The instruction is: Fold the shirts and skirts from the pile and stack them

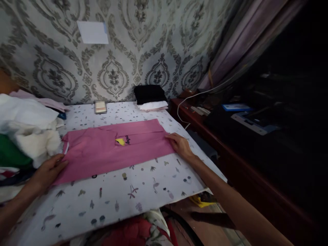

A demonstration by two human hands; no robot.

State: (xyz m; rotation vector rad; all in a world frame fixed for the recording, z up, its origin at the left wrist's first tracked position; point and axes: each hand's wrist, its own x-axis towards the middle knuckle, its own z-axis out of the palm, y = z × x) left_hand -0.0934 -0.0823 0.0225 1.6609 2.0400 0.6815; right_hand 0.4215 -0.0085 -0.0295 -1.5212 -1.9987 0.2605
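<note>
A pink shirt (99, 153), folded into a long flat strip, lies across the table in front of me. A yellow print and dark lettering show near its middle, and a white strip, perhaps a neck label, at its left end. My left hand (52, 168) pinches the shirt's left end, thumb on top. At the opposite end, my right hand (180, 145) holds the edge between thumb and fingers, with some fingertips hidden. The cloth stays on the tabletop between both hands.
A patterned white cover (112, 194) lies over the table. Left is a heap of mixed clothes (30, 119); at the back stands a folded stack with a black garment (150, 94) on top. A small blurred box (100, 107) sits near the wall. A cable (194, 95) runs over the dark red furniture (246, 184) at right.
</note>
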